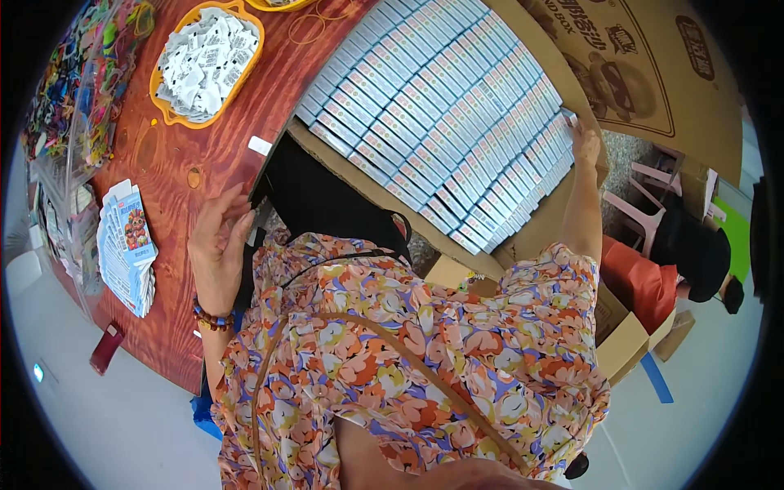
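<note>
A large open cardboard carton (384, 180) holds rows of small pale-blue printed boxes (441, 114), packed tightly side by side. At the carton's far right corner my right hand (585, 145) has its fingers closed around the end of one small white-and-blue box (569, 118), level with the top row. My left hand (219, 237) hovers by the edge of the red wood-grain table (175, 184), fingers loosely bent and apart, with nothing visible in it. A beaded bracelet circles that wrist. Left of this hand, a fanned stack of flat blue printed cartons (126, 253) lies on the table.
An orange basket (260, 61) full of white sachets (208, 65) stands at the table's far side. Clear plastic bags of colourful bands (90, 90) line its left edge. Right of the carton are a pink stool (637, 208), a seated person (645, 265) and an open cardboard box (633, 347).
</note>
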`<act>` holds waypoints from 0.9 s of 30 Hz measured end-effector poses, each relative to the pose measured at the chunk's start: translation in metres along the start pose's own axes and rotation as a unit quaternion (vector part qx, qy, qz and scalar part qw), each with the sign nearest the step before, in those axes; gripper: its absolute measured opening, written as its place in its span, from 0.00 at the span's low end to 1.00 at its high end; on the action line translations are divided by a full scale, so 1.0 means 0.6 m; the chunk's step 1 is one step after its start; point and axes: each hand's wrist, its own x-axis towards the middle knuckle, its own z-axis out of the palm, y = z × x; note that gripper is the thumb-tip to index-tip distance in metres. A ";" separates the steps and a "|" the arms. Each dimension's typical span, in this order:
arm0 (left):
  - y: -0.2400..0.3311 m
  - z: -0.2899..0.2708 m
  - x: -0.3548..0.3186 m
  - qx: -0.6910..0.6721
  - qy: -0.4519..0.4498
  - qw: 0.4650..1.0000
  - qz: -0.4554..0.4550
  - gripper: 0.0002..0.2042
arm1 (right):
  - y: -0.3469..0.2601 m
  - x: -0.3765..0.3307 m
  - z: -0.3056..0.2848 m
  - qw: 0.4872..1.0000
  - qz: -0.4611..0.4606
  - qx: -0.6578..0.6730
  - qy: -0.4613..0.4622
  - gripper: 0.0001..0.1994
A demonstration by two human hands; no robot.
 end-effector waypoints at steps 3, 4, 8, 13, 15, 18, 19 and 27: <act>0.002 -0.001 0.005 0.011 0.003 1.000 0.015 0.18 | -0.002 0.013 0.017 0.998 -0.035 0.016 -0.059 0.17; 0.002 0.000 0.008 0.010 0.000 1.000 0.004 0.18 | -0.007 0.022 0.020 0.996 -0.043 -0.007 -0.078 0.17; 0.003 0.002 0.010 0.025 -0.004 1.000 0.013 0.18 | -0.037 0.037 0.028 0.992 0.014 -0.089 -0.087 0.17; -0.017 -0.007 -0.009 -0.003 0.028 1.000 0.000 0.16 | -0.044 0.012 0.060 0.994 0.046 -0.096 0.032 0.18; -0.027 -0.017 -0.020 0.021 0.025 0.999 -0.004 0.15 | -0.032 0.009 0.093 0.996 0.051 -0.043 0.067 0.18; -0.034 -0.017 -0.028 0.023 0.074 0.997 -0.018 0.14 | 0.012 0.026 0.130 0.997 0.028 -0.072 0.020 0.20; -0.033 -0.015 -0.029 0.026 0.076 0.997 -0.009 0.14 | 0.031 0.033 0.134 0.997 0.024 -0.074 0.016 0.20; -0.124 -0.096 -0.074 0.200 0.364 0.908 0.064 0.16 | -0.061 0.053 0.015 0.964 -0.043 0.195 0.173 0.20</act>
